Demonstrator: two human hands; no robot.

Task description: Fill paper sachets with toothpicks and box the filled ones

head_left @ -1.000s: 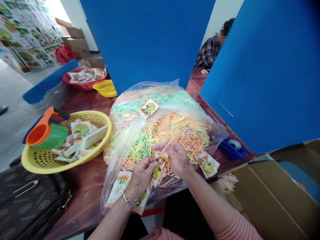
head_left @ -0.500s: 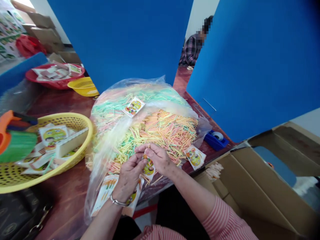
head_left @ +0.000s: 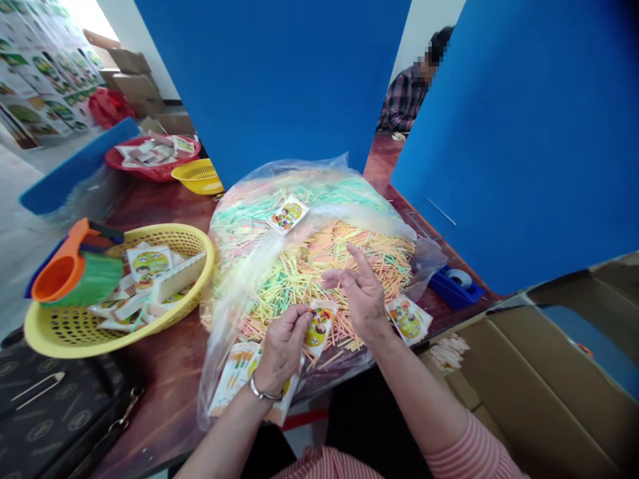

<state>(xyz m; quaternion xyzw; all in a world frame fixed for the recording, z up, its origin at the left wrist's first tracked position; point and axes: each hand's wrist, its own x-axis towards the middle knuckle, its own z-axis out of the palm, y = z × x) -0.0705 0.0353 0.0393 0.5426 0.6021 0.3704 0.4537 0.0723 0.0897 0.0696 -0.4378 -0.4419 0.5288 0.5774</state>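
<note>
Head view: a small printed packet (head_left: 322, 326) sits over the near edge of a heap of pastel sticks (head_left: 367, 249), pinched between the thumb and fingers of the left hand (head_left: 283, 342). That grip takes only the packet's side, apparently to leave its top within the other hand's reach. The right hand (head_left: 367, 296) hovers just beside it, fingers spread and grip released, with nothing visible in it. The sticks lie in a clear plastic bag (head_left: 234, 279), folded open, probably so they can be picked from close by. Flat packets (head_left: 232, 379) lie partly under the left wrist, seemingly as a handy supply. Another packet lies by the right forearm, near a blue tape dispenser (head_left: 456, 289). Leftward on the table (head_left: 167, 392), a yellow basket (head_left: 210, 266) gathers more packets, with an orange cup (head_left: 58, 274) at its rim.
</note>
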